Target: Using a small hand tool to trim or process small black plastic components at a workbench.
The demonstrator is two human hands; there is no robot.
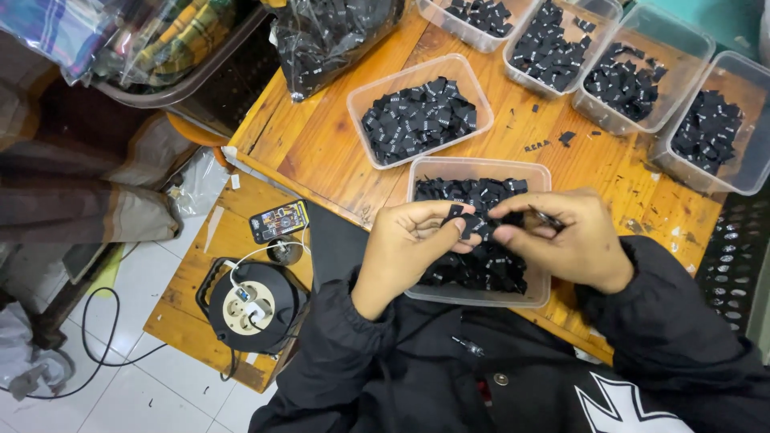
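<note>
Over the near clear tub [539, 172] heaped with black woven labels, the left hand [405, 244] and right hand [561, 236] pinch one small black label [469, 223] between fingertips, while five other tubs [377, 84] already hold sorted labels.

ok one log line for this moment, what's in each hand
left hand: pinching black tag | right hand: on same tags, thin dark tool tucked in grip | over nearest tub | table

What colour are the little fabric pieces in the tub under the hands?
Black, some with small pale markings. The fabric pieces fill the clear tub; the head view shows them.
</note>
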